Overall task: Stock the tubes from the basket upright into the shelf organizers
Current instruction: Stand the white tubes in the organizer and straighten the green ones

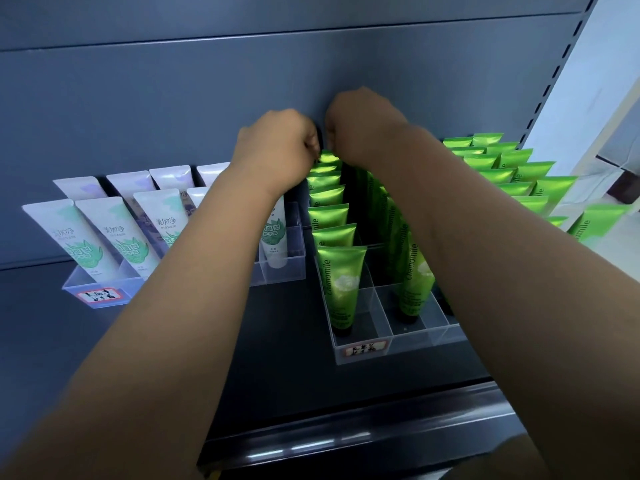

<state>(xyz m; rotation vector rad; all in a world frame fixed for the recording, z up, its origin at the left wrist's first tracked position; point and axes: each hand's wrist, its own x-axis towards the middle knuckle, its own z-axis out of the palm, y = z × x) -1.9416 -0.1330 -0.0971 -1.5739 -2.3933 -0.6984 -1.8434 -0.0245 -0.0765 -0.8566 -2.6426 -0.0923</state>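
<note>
Both my hands reach to the back of the shelf. My left hand (280, 140) and my right hand (360, 124) are closed side by side on the top edge of the rearmost green tube (328, 156), at the back of the left column in a clear organizer (363, 355). That column holds several upright green tubes (341, 282). A second column of green tubes (414, 271) stands under my right forearm. The basket is out of view.
A second clear organizer (104, 292) on the left holds white and lilac tubes (86, 233). More green tubes (512, 171) stand at the right. The grey back panel (207, 98) rises right behind my hands. Dark shelf surface (287, 341) lies between the organizers.
</note>
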